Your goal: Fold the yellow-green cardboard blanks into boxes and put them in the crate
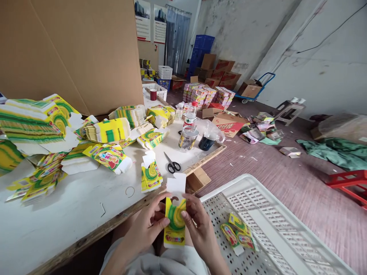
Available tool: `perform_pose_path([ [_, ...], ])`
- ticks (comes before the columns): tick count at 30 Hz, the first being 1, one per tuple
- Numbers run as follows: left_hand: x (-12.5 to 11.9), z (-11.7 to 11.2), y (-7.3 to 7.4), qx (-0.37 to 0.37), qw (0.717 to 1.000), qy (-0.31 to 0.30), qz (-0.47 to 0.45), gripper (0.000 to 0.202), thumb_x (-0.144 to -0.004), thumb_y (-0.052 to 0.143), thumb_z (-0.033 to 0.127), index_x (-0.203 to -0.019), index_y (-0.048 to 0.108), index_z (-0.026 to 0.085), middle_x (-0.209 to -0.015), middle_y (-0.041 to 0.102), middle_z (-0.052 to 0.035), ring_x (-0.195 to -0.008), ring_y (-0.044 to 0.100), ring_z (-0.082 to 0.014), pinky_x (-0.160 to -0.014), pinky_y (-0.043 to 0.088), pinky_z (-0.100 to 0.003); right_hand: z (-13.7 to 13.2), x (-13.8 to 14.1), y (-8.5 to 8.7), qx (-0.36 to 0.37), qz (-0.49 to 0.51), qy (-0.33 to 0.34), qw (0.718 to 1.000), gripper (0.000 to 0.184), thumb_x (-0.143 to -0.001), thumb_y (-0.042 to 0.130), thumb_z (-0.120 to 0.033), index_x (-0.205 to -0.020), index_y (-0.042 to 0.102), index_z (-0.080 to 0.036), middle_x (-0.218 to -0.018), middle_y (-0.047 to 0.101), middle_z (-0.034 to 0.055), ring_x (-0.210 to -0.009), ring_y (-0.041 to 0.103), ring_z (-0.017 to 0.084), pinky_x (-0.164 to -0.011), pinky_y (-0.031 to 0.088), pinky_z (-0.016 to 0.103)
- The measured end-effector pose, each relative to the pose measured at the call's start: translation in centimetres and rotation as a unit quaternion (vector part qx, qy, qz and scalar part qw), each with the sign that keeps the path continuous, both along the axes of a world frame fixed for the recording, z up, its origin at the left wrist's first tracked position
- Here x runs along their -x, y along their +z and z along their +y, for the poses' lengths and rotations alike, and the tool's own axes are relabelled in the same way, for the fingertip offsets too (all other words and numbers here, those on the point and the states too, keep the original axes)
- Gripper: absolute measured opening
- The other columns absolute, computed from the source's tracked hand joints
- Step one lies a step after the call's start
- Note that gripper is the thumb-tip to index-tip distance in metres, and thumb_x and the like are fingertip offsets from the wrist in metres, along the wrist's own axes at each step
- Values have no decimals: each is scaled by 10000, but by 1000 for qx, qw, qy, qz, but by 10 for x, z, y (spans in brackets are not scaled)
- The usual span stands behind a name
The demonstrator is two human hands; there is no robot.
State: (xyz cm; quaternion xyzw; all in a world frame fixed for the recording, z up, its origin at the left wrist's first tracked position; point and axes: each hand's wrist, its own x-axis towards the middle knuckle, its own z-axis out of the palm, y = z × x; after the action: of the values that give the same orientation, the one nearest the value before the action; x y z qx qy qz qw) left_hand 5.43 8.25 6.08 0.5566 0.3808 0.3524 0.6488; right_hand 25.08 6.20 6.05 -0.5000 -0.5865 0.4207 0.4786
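Both hands hold one small yellow and green printed carton [175, 217] over my lap, its white flap sticking up. My left hand [147, 225] pinches the carton's left edge with thumb and fingers. My right hand [199, 223] grips its right edge, thumb on the printed face. A folded carton [151, 175] of the same kind lies on the white table [71, 214] just beyond the hands. Black-handled scissors [172, 164] lie near the table's right edge.
Stacks of flat yellow-green cartons [31, 122] cover the table's left and back. A water bottle [190, 114] and jar [188, 138] stand at its far right. A white perforated crate [258, 214] on my right holds a few finished cartons [237, 233]. Boxes and a red stool [348, 183] litter the floor.
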Motion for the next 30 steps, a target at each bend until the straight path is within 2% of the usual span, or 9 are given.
perform_pose_path([
  [4, -2, -1, -1, 53, 998, -35, -30, 427, -854, 699, 263, -1245, 530, 243, -1050, 723, -63, -910, 699, -230, -806, 537, -339, 4, -6, 7, -11, -52, 11, 999, 247, -998, 508, -421, -926, 610, -208, -767, 618, 11, -640, 561, 151, -566, 449, 244],
  [6, -4, -2, -2, 67, 997, -24, -35, 558, -843, 705, 244, -1342, 456, 261, -1047, 725, -60, -884, 700, -218, -780, 528, -326, 6, -5, 6, -34, -65, -16, 997, 270, -993, 521, -415, -842, 602, -205, -758, 614, 13, -666, 577, 159, -600, 462, 255],
  [9, -5, -2, -2, 75, 996, -16, -54, 820, -840, 701, 231, -1516, 241, 299, -1152, 715, -87, -889, 704, -218, -785, 532, -336, 9, -3, 2, -44, -31, -55, 997, 205, -988, 543, -398, -1036, 623, -216, -800, 652, 25, -690, 617, 176, -619, 496, 272],
  [12, -4, 0, -2, 54, 998, -22, -21, 673, -842, 688, 223, -1455, 414, 264, -1185, 708, -100, -945, 702, -234, -831, 545, -349, 9, -5, 3, -65, -45, -73, 994, 269, -982, 552, -415, -1146, 675, -240, -886, 690, 59, -770, 655, 205, -676, 533, 307],
  [15, -5, 2, -4, 25, 1000, 8, 14, 512, -860, 661, 203, -1355, 542, 249, -1227, 699, -106, -996, 701, -247, -850, 561, -350, 9, -11, 11, -104, -81, -57, 990, 384, -975, 516, -509, -944, 789, -241, -992, 690, 99, -939, 647, 261, -799, 534, 365],
  [17, -7, 3, -6, 3, 999, 30, 26, 506, -872, 642, 190, -1363, 541, 254, -1297, 671, -114, -1029, 699, -251, -858, 571, -350, 8, -13, 15, -69, -94, -37, 992, 378, -954, 547, -517, -987, 794, -233, -877, 669, 69, -775, 623, 221, -670, 519, 316],
  [20, -10, 3, -7, -14, 999, 26, 39, 524, -896, 594, 169, -1406, 511, 257, -1340, 652, -119, -1066, 694, -249, -890, 574, -351, 9, -12, 13, 17, -127, -23, 991, 323, -893, 646, -377, -1162, 718, -213, -654, 549, -32, -509, 463, 132, -466, 380, 237],
  [23, -12, 0, -7, -7, 1000, -2, 30, 556, -912, 556, 154, -1451, 468, 256, -1307, 679, -114, -1074, 699, -240, -927, 566, -352, 11, -8, 7, 25, -166, -59, 984, 317, -844, 621, -256, -1152, 662, -192, -575, 461, -80, -469, 446, 123, -456, 350, 228],
  [30, -13, -3, -8, 18, 1000, 5, 4, 584, -900, 605, 195, -1463, 458, 248, -1246, 717, -111, -1059, 704, -248, -922, 557, -353, 14, 0, -4, 26, -214, -52, 975, 351, -780, 589, -192, -1129, 562, -222, -575, 515, -92, -480, 538, 146, -487, 397, 233],
])
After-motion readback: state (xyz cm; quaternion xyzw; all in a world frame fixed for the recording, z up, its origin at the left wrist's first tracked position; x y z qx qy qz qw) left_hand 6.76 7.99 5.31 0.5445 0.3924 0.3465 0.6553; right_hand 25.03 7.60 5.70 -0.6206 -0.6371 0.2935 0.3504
